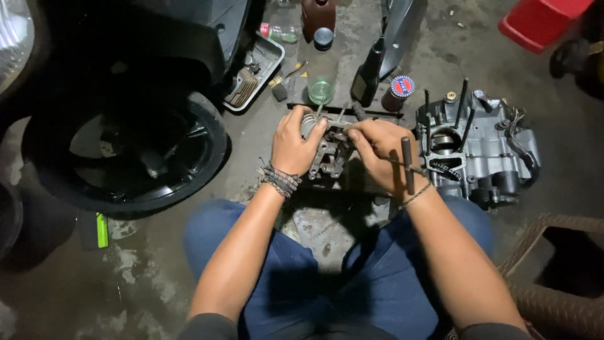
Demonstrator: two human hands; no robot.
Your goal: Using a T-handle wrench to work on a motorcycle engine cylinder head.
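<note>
1. At the far left a black wheel (126, 151) with its tyre lies on the stained concrete floor (145, 277), well apart from the work, with a small green object (101, 229) just below its rim.
2. Above and right of the wheel sits a grey tray (255, 72) of small parts and tools, near enough for the person to reach.
3. The left hand (294, 146) — a stack of cord bracelets at its wrist — is clenched around the left side of a grimy metal engine part (327, 154), thumb pressed over a round coiled piece at the top, seemingly to steady it.
4. The engine part sits low on the floor between the person's knees, just beyond the blue trousers, so both hands can bear on it from above.
5. Behind it stand a clear glass jar (322, 82) and a small round tin (398, 91) with a red and blue lid, close by but apart from the part.
6. The right hand (384, 154) grips a T-shaped metal tool (408, 165); its fingertips pinch something thin at the part's top, though the dim view hides just what.
7. At the right rests a larger grey engine block (481, 148) with upright studs — just beside the right wrist, not touching it.
8. A brown woven stool (553, 277) fills the lower right corner.
</note>
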